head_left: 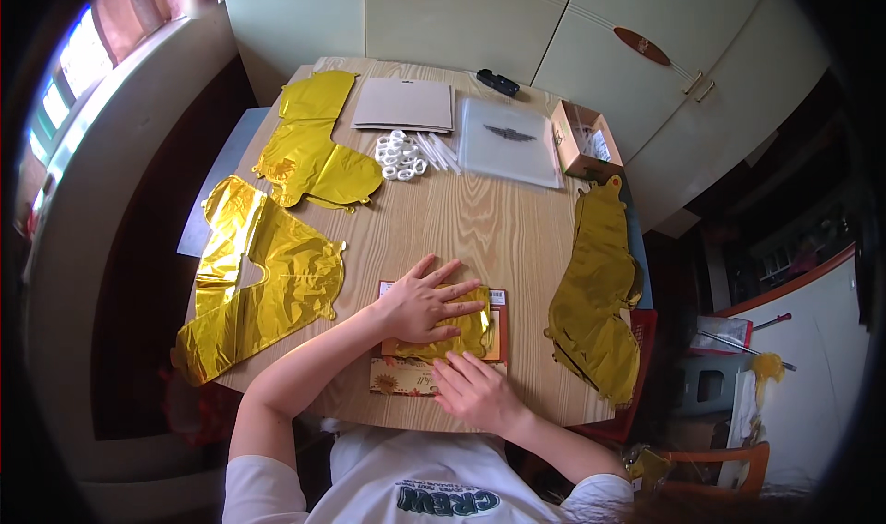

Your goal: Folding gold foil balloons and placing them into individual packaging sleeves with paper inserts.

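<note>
My left hand (426, 301) spread flat, pressing folded gold foil balloon (452, 332) on printed card (406, 376). Right hand (472, 390) flat just beside, below. Flattening step, I judge; next needs steady pressure.

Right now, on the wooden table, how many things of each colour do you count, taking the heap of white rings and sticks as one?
Gold foil balloons: 4
White ring-and-stick heap: 1
Beige card: 1
Clear plastic bag: 1
Brown open box: 1
Black small device: 1
Orange printed packet: 1
Total: 10
</note>
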### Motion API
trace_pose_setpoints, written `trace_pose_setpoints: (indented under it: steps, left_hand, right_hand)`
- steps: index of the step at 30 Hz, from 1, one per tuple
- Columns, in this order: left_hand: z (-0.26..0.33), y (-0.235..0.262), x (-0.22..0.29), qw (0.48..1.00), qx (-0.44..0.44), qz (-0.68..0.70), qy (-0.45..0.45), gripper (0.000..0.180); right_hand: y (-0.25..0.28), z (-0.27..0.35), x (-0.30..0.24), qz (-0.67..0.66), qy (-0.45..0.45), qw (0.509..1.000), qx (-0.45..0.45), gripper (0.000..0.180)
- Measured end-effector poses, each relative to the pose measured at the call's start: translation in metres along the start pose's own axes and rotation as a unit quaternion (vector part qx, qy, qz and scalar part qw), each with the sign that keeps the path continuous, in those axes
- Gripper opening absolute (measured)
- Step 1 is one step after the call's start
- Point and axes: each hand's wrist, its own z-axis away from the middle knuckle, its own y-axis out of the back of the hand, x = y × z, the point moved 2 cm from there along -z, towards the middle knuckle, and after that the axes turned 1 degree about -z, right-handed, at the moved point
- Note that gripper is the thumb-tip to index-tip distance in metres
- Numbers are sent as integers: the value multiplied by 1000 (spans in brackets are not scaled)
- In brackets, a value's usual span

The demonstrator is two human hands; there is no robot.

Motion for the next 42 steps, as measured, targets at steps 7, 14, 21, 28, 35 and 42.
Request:
trace_pose_setpoints:
  steps: [7, 14, 21, 28, 35, 42]
  left_hand:
    - [-1, 6, 2, 999, -36, 6, 6, 63]
    - [2, -4, 3, 998, -12, 33, -43, 62]
    - [2, 4, 4, 997, -27, 41, -52, 67]
    - [2, 6, 4, 997, -19, 42, -67, 79]
    - [2, 9, 4, 996, -26, 25, -77, 87]
    - [3, 10, 6, 996, -16, 31, -77, 79]
  right_hand:
    - [2, 0, 0, 20, 11, 999, -29, 32]
    - [-1, 2, -1, 15, -10, 999, -36, 33]
    - [23, 8, 5, -15, 8, 998, -61, 33]
    - [15, 22, 1, 31, -9, 998, -51, 33]
    - [11, 26, 1, 41, -5, 998, -55, 32]
    - [13, 25, 2, 47, -6, 997, -62, 30]
